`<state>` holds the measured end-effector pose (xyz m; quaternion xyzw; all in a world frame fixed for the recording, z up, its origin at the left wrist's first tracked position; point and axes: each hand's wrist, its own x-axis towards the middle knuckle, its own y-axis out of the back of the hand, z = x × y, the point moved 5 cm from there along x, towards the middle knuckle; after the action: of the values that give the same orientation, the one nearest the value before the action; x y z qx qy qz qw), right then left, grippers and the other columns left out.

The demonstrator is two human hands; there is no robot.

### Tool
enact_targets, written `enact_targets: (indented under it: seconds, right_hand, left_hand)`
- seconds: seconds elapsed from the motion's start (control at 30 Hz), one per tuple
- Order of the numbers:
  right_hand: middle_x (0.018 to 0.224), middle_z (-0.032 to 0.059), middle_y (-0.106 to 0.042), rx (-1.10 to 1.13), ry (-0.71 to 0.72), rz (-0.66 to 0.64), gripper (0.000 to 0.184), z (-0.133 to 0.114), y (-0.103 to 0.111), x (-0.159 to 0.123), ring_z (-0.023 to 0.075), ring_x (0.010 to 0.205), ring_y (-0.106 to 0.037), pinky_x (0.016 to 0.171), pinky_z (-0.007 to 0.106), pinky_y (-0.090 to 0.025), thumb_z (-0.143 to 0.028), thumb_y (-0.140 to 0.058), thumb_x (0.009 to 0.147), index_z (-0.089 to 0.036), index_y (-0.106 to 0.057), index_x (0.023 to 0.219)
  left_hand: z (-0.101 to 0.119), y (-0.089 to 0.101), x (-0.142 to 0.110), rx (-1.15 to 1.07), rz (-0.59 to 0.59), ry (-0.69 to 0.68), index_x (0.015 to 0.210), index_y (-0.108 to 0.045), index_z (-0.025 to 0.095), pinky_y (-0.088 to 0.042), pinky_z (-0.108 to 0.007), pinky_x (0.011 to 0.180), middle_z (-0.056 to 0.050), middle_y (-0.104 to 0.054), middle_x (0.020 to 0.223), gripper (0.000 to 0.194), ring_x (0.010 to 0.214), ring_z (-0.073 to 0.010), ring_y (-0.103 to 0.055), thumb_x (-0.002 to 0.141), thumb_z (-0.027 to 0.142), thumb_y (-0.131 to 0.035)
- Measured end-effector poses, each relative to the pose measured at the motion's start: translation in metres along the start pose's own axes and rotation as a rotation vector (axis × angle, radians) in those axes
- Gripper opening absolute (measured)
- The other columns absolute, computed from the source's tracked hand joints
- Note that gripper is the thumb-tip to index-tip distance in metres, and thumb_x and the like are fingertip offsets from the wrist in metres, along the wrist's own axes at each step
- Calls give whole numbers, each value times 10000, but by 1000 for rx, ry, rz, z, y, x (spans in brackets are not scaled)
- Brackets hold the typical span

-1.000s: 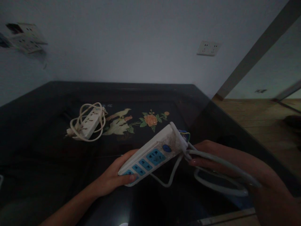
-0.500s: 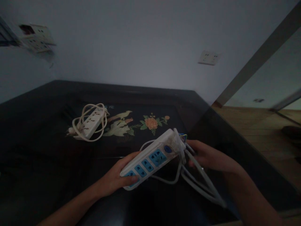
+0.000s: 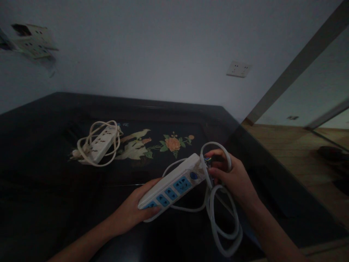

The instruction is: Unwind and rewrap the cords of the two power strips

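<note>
We clamp the power strip [image 3: 174, 189] in our left hand [image 3: 135, 208]; our right hand [image 3: 233, 175], grip unclear, seemingly tends its coloured wires [image 3: 208, 159], the next move calling for steadiness.

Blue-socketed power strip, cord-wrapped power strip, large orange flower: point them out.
Blue-socketed power strip [image 3: 171, 193]: head view, midway along its socketed face.
Cord-wrapped power strip [image 3: 101, 143]: head view, middle of its socketed face.
Large orange flower [image 3: 172, 144]: head view, centre of its petals.
</note>
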<state>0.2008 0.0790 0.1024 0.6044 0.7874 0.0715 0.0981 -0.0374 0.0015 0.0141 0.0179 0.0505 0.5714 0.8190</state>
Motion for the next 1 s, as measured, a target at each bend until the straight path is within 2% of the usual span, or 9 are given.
enact_targets:
  seconds: [0.2,0.4,0.53,0.6,0.7,0.77,0.83,0.93,1.0]
  right_hand:
    - [536,-60,-482,-112,50,-88,429,-6,-3,-2,86,425,-424,401,204,-310,-390,-706,704,-173,-569,1048]
    - [879,29,-612,-187,152,-229,501,-14,-15,2,123,646,-532,539,230,-424,-313,-758,646,-177,-599,1101]
    - [902,17,-639,25,111,-339,653,-15,-20,6,139,742,-585,623,223,-473,-303,-837,540,-170,-592,1131]
    - [894,7,-646,186,86,-370,734,-11,-25,6,114,665,-586,540,192,-468,-345,-851,519,-182,-561,1173]
    - [750,-24,-641,336,-4,-351,652,7,-44,5,57,436,-489,363,159,-397,-419,-844,518,-183,-586,1069]
    - [651,-36,-626,389,-70,-340,518,19,-64,2,44,382,-453,334,153,-380,-422,-844,510,-165,-610,894]
    - [641,-29,-637,429,-115,-369,438,26,-86,-2,48,399,-477,350,150,-396,-385,-845,515,-160,-611,809]
    - [714,-18,-671,434,-130,-408,410,27,-106,-3,58,457,-527,388,149,-431,-315,-841,537,-170,-621,851]
    - [800,-1,-689,382,-126,-391,432,26,-104,0,47,431,-512,362,146,-418,-318,-823,579,-179,-617,933]
  left_hand:
    - [9,-1,0,9,-3,9,1316,-489,275,-367,-463,1036,-67,-545,1345,594,1216,-302,-502,755,376,-659]
    - [16,-8,-1,24,-104,16,1308,-505,275,-410,-451,993,-74,-575,1304,570,1165,-296,-541,760,313,-659]
    - [11,-6,-4,-112,-69,13,1289,-518,301,-431,-439,972,-51,-596,1280,571,1140,-286,-562,744,326,-685]
    - [9,-4,-5,-168,-55,-5,1293,-513,300,-442,-441,957,-52,-597,1280,582,1132,-294,-568,741,353,-690]
    - [9,0,-7,-176,6,-30,1294,-510,281,-452,-446,940,-64,-600,1270,604,1126,-318,-568,732,405,-694]
    - [9,4,-8,-151,79,-35,1287,-513,265,-456,-445,934,-70,-612,1246,625,1124,-335,-564,717,439,-702]
    - [11,7,-8,-121,150,-62,1269,-520,257,-456,-438,935,-73,-617,1229,629,1129,-344,-555,704,458,-711]
    - [14,11,-9,-123,229,-108,1239,-503,258,-474,-418,902,-73,-623,1194,616,1090,-330,-574,700,463,-720]
    - [14,14,-8,-149,278,-100,1245,-456,261,-501,-402,843,-72,-627,1158,648,1022,-312,-605,694,461,-731]
